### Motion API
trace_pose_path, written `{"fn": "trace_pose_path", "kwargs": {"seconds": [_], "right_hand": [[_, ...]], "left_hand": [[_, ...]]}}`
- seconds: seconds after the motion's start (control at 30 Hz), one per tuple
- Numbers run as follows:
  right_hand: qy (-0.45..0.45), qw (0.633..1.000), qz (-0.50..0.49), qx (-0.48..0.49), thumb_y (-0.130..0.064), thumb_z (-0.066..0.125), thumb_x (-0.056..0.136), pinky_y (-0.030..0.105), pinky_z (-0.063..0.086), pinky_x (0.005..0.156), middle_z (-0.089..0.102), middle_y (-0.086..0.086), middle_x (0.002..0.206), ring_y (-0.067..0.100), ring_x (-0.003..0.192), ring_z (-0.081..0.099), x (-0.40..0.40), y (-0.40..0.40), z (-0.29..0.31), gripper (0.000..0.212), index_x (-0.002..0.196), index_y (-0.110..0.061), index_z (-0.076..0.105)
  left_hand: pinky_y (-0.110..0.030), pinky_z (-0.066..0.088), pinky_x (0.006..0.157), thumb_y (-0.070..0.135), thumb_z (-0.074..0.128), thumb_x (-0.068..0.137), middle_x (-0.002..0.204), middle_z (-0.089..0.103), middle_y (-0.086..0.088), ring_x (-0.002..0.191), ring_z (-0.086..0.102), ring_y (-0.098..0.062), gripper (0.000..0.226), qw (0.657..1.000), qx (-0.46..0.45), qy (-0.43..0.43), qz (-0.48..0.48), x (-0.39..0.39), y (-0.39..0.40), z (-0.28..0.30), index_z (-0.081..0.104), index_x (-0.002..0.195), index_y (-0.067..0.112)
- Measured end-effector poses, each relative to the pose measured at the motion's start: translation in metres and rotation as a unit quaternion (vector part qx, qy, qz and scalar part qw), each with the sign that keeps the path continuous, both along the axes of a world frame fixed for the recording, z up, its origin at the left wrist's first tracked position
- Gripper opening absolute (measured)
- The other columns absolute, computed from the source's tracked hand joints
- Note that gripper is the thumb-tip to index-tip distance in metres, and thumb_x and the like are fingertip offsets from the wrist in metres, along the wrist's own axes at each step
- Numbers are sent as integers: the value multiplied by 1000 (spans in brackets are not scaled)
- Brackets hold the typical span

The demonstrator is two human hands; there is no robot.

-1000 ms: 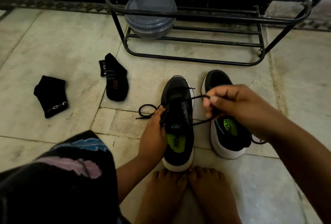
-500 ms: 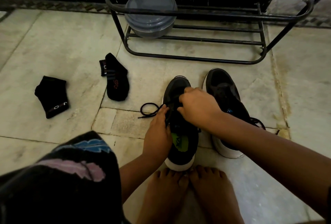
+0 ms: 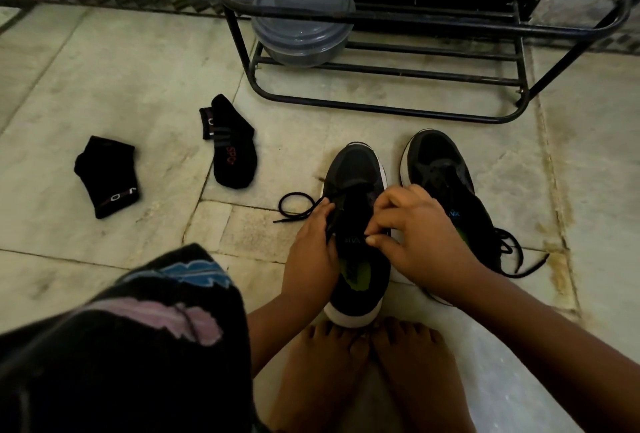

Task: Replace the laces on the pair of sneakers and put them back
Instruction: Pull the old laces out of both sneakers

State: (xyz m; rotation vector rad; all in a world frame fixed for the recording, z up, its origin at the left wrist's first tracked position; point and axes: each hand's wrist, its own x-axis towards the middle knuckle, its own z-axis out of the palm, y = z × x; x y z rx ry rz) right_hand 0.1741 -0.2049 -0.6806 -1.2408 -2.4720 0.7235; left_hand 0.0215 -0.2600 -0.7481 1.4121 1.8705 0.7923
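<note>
Tiled floor (image 3: 138,61): both hands (image 3: 311,252) (image 3: 415,238) pinch sneaker (image 3: 356,169) laces; sock (image 3: 233,152) reads "SPO".

Camera: a single head-worn wide-angle view.
Direction: forward and steeply down over the person's knee (image 3: 138,328) and bare feet (image 3: 363,373).
Nearness: close above the left hand (image 3: 310,252) and right hand (image 3: 415,235) at the nearer sneaker (image 3: 356,169).
Far edge: the shoe rack (image 3: 398,110) on the stone floor (image 3: 121,79).
Distortion: lines bend toward the edges.
</note>
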Motion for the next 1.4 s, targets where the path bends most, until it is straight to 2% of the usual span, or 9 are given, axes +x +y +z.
{"fn": "trace_pose_path", "kwargs": {"seconds": [0.17, 0.27, 0.43, 0.5, 0.57, 0.67, 0.97, 1.2, 1.4], "right_hand": [[136, 981, 39, -134, -37, 60, 76, 14, 38, 87, 56, -13, 101, 5, 104, 49, 6, -1, 30, 14, 70, -25, 61], [267, 923, 58, -270, -27, 56, 81, 23, 48, 90, 64, -4, 103, 15, 106, 59, 2, 2, 41, 11, 73, -20, 58], [446, 803, -14, -395, -12, 47, 90, 34, 53, 69, 57, 5, 68, 22, 62, 60, 0, 3, 50, 16, 76, -16, 53], [415, 844, -49, -335, -12, 46, 95, 26, 47, 55, 47, 4, 62, 14, 50, 48, 3, 5, 50, 21, 75, -16, 51], [274, 927, -96, -237, -12, 47, 97, 17, 38, 49, 43, -1, 58, 6, 48, 40, 7, 12, 43, 21, 77, -14, 51], [54, 980, -123, -143, -19, 51, 96, 12, 35, 51, 50, -8, 62, 5, 54, 46, 14, 18, 28, 16, 83, -19, 59], [-281, 951, -13, -125, -61, 57, 82, 31, 51, 76, 60, -1, 88, 17, 93, 57, 0, -11, 10, 49, 110, -20, 57], [-242, 963, 16, -121, -35, 42, 99, 31, 47, 80, 56, 0, 84, 19, 86, 58, 1, -11, 17, 24, 99, -16, 56], [-4, 996, -92, -6, -21, 48, 96, 13, 36, 61, 50, -7, 71, 5, 65, 48, 16, 8, 26, 15, 87, -11, 55]], "left_hand": [[-24, 27, 111, 16, 39, 96, 150, 36, -3, 137, 35, -16, 48, 1000, 5, -11, -1, 0, -1, -1, 35, 143, 12], [-34, 34, 111, 20, 37, 95, 147, 41, -2, 134, 39, -15, 47, 1000, 14, -14, 3, -1, -2, -3, 38, 142, 15], [-19, 28, 106, 9, 41, 96, 149, 38, -1, 135, 37, -13, 47, 1000, 15, 3, 3, -1, -1, -1, 35, 143, 13], [-18, 27, 106, 10, 41, 97, 149, 37, 0, 135, 36, -12, 47, 1000, 15, 9, 2, -1, -1, -2, 35, 143, 14], [-16, 25, 106, 10, 41, 97, 150, 35, 2, 136, 34, -11, 47, 1000, 11, 14, 2, 0, -1, -2, 35, 143, 14], [-17, 24, 108, 10, 41, 97, 151, 33, 2, 137, 32, -11, 47, 1000, 9, 13, 0, 0, -1, -2, 35, 143, 14], [-21, 25, 110, 12, 41, 98, 152, 32, 1, 138, 31, -12, 47, 1000, 3, 13, 0, 0, 0, -2, 35, 144, 13], [-25, 27, 112, 12, 41, 97, 152, 31, 1, 138, 31, -12, 47, 1000, 4, 19, -4, -1, -1, -3, 34, 144, 13], [-19, 22, 111, 8, 41, 96, 153, 31, 2, 139, 30, -11, 49, 999, 5, 32, -10, -1, -2, -2, 34, 144, 13]]}}
